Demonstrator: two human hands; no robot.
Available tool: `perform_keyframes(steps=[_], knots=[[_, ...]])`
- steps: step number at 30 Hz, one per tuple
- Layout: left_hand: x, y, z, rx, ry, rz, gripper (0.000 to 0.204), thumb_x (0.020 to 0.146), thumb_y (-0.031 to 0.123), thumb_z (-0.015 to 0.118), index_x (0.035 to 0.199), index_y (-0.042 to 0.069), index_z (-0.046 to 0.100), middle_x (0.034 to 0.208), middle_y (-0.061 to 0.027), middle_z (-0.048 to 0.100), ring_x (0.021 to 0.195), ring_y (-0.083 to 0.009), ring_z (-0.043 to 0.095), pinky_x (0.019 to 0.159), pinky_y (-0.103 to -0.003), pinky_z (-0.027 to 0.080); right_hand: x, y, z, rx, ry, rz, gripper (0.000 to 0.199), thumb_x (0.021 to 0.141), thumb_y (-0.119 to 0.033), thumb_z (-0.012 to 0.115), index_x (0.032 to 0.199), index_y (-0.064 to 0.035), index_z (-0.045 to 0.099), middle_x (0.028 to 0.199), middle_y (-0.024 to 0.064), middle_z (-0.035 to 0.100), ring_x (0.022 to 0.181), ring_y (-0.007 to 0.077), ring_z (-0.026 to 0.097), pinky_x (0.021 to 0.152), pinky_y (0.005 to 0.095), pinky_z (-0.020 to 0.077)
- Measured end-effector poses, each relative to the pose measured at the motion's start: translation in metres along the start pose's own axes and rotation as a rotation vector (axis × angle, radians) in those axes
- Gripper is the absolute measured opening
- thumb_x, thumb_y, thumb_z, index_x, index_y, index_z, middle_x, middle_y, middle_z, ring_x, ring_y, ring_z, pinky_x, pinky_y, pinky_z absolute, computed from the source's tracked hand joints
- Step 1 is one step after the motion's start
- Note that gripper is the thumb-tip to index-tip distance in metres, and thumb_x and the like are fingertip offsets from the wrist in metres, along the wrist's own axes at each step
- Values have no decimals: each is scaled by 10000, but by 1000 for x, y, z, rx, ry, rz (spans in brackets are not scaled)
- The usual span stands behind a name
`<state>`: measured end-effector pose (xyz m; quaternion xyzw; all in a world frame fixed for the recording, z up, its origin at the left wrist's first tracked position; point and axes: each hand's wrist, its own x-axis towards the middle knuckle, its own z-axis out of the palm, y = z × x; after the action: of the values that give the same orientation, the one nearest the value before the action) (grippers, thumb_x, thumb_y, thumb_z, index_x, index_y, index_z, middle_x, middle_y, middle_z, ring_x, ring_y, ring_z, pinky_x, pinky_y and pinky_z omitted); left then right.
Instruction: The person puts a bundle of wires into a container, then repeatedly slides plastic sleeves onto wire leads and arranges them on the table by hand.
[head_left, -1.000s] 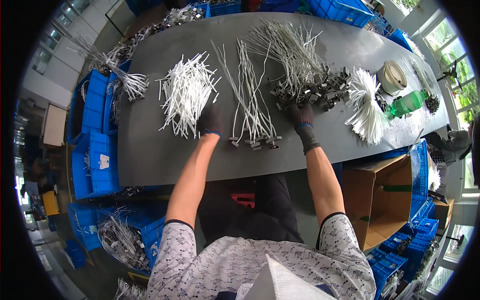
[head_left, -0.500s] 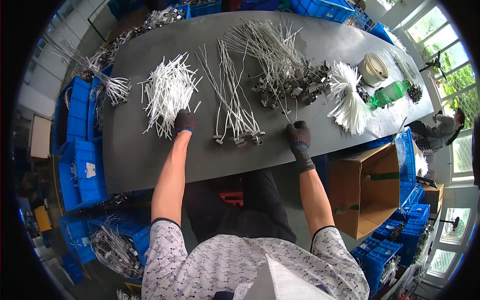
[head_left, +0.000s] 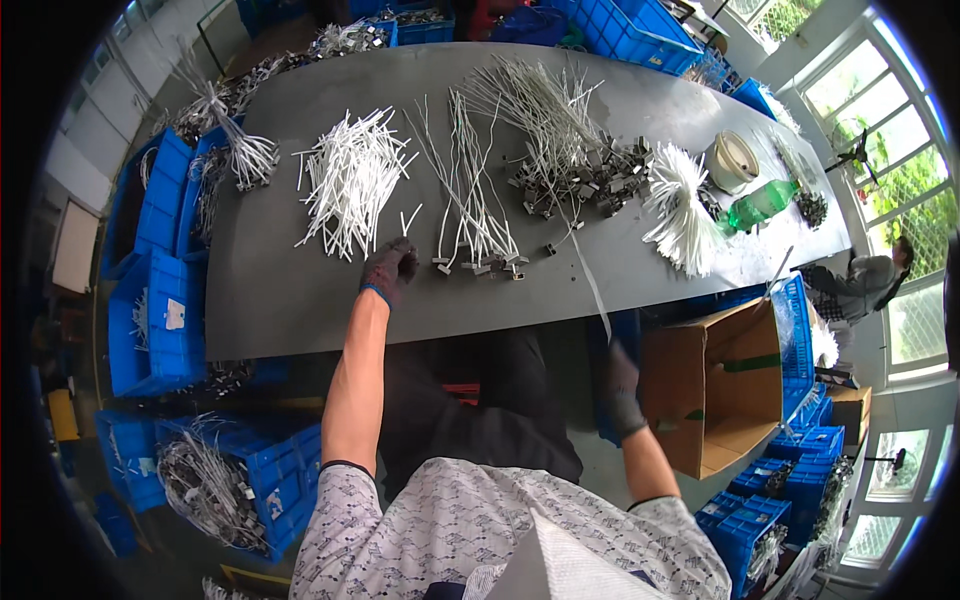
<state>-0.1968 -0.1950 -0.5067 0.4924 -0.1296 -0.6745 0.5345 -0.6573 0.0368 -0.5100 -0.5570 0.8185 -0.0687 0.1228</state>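
Note:
My left hand [head_left: 390, 270], in a dark glove, is closed at the near right edge of a pile of thin white tubes [head_left: 355, 180]. A short white tube [head_left: 403, 222] rises from its fingertips. My right hand [head_left: 620, 385], gloved and smeared by motion, is over the table's front edge. A pale wire [head_left: 597, 285] runs taut from it toward the heap of wires with metal clips [head_left: 590, 175]. One small clip [head_left: 551, 249] lies in front of that heap. Between the piles lies a loose group of wires [head_left: 472, 200], their dark clips toward me.
On the grey table [head_left: 300, 310], a white tube bundle [head_left: 680, 210], a green bottle [head_left: 762, 204] and a pale tub [head_left: 733, 160] stand right. Blue crates [head_left: 150, 320] flank the left; an open cardboard box [head_left: 740, 390] sits right. A person [head_left: 870, 285] is far right.
My right hand has pulled back toward me from the clip heap, drawing a wire with it. The left hand has shifted slightly right and off the tube pile.

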Motion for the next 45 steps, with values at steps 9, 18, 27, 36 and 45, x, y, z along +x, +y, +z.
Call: perform_keyframes(steps=[9, 18, 27, 36, 45], knots=[[-37, -67, 112, 41, -236, 38, 66, 939, 95, 680, 985, 47, 680, 880, -74, 704, 762, -190, 696, 691, -333, 598, -167, 69, 56, 48, -346, 18, 252, 982, -189, 483, 1124, -64, 649, 1069, 241, 703, 1035, 437, 666, 852, 510, 541], [-66, -50, 195, -431, -14, 369, 72, 980, 103, 632, 1012, 50, 596, 845, -108, 687, 691, -238, 691, 650, -392, 633, -100, -13, 7, -53, -399, -140, 263, 982, -196, 469, 1117, -70, 656, 1043, 241, 709, 1010, 432, 677, 832, 512, 546], [-106, -18, 178, 365, -106, 427, 117, 899, 136, 655, 837, 37, 664, 720, -39, 688, 657, -127, 654, 611, -276, 527, -109, 3, 15, -48, -449, -61, 277, 973, -208, 479, 1089, -51, 675, 1019, 234, 721, 997, 423, 692, 840, 515, 551], [-116, -62, 187, 416, -314, 299, 189, 955, 220, 708, 930, 34, 724, 810, -22, 706, 686, -82, 635, 582, -254, 503, -56, -84, -36, 784, -67, -284, 268, 1000, -276, 578, 1098, -41, 662, 933, 215, 707, 889, 389, 706, 727, 434, 543], [-160, -118, 161, 413, -428, 292, 156, 980, 163, 675, 996, 23, 742, 811, 27, 666, 742, -55, 558, 657, -243, 460, 39, -162, -15, 1015, 204, -293, 475, 1068, -381, 469, 1229, 40, 618, 1052, 196, 685, 897, 256, 636, 815, 397, 519]])
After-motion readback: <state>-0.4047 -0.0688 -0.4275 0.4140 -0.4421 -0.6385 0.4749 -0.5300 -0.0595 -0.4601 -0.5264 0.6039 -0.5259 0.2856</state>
